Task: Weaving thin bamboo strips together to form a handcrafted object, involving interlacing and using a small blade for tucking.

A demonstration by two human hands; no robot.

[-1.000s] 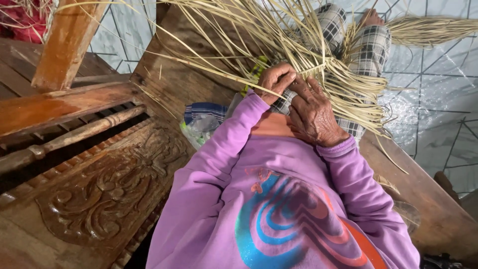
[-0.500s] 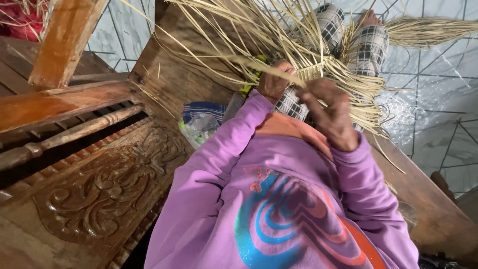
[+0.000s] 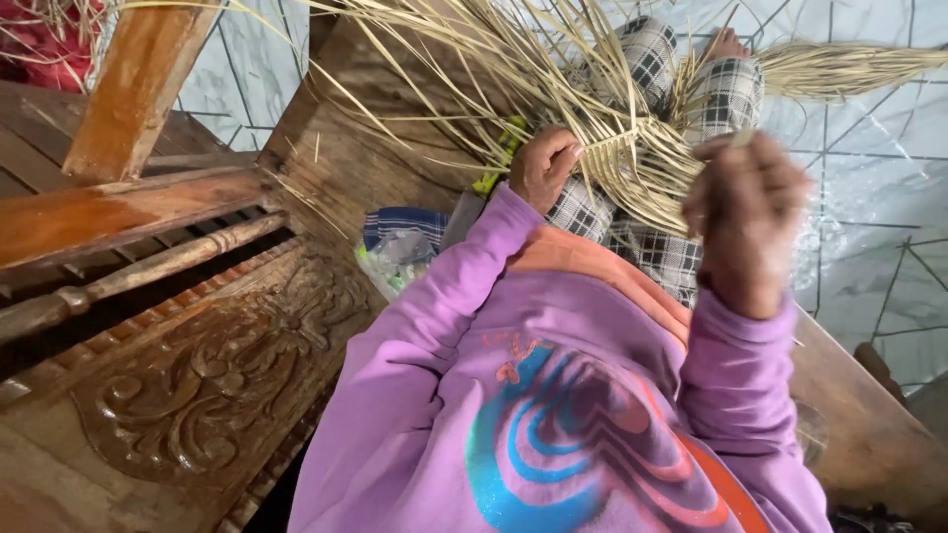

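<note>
Head view looks down over a purple sweatshirt at a lap in checked trousers [image 3: 647,247], where a bundle of pale straw strips [image 3: 553,69] fans out upward and to both sides. Only a small woven patch [image 3: 632,163] shows near the lap, its crossed strips forming a tight start; the many long loose ends suggest the weaving is at an early stage, with most strands not yet worked in. Left hand [image 3: 543,168] is curled, fingers pressed together against the edge of the woven patch, holding it down on the knee. Right hand [image 3: 746,222] is raised and blurred, fingers bunched as if pinching a strand, though I cannot tell for certain what it grips. Beside the left sleeve lies a clear plastic bag [image 3: 400,257] with a dark blue striped cloth behind it, wedged against a carved wooden bench [image 3: 197,385]; no label is readable on it
</note>
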